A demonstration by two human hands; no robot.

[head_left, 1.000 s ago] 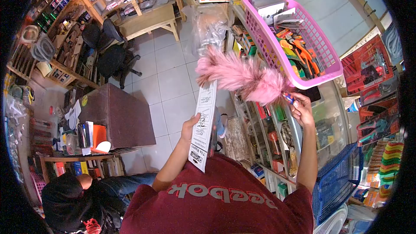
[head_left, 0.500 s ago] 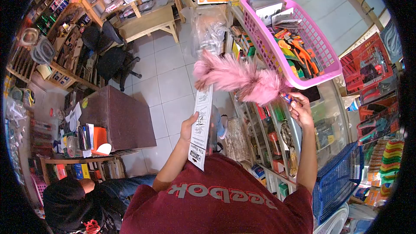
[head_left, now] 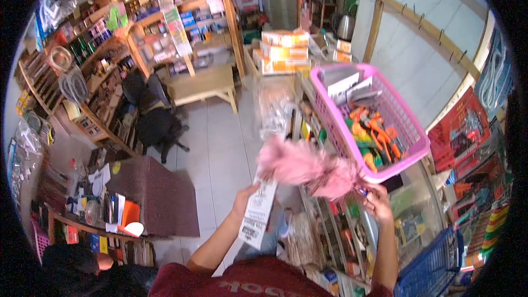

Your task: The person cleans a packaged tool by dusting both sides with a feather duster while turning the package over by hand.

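My left hand (head_left: 246, 201) is closed on the edge of a long white tile nippers package (head_left: 257, 217) with black print and drawings. In my right hand (head_left: 378, 203) is the handle of a pink feather duster (head_left: 308, 168), whose fluffy head stretches left to the package's upper end and covers it. Just beyond my right hand, a pink plastic basket (head_left: 374, 175) stands on the glass-fronted counter. Orange-handled tools (head_left: 377, 132) and several flat packs (head_left: 349, 88) lie inside the basket.
A blue basket (head_left: 432, 267) is at the lower right. Orange-white boxes (head_left: 285, 55) are stacked beyond the counter. A brown desk (head_left: 165, 198), a black chair (head_left: 159, 126) and a wooden bench (head_left: 201, 85) stand on the left. A person in dark clothes (head_left: 71, 269) is at the lower left.
The camera has tilted up, so the room sits lower in view and more of the back shelves shows. Both hands keep their holds. My left hand sits nearer the duster's head.
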